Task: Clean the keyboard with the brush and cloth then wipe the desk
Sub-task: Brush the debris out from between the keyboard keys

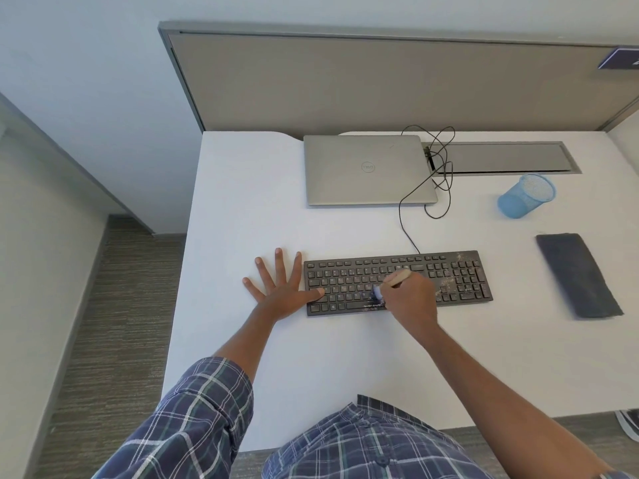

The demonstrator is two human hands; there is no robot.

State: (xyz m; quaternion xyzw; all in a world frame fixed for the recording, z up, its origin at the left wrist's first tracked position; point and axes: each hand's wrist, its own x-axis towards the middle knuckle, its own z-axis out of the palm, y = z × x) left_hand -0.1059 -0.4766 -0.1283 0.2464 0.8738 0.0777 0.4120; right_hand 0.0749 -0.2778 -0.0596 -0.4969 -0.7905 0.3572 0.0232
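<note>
While my right hand (409, 299) grips the wooden-handled brush (401, 276) mid-way along the flat black plastic keyboard (345, 281) and my left hand (280, 288) lies spread at its 9 o'clock end, crumbs (449, 283) show at 3 o'clock, so I judge brushing part-done, the folded dark-grey cloth (577, 274) untouched, the white desk (242, 202) unwiped.

Closed laptop (368, 169), blue mesh cup (526, 196)
</note>
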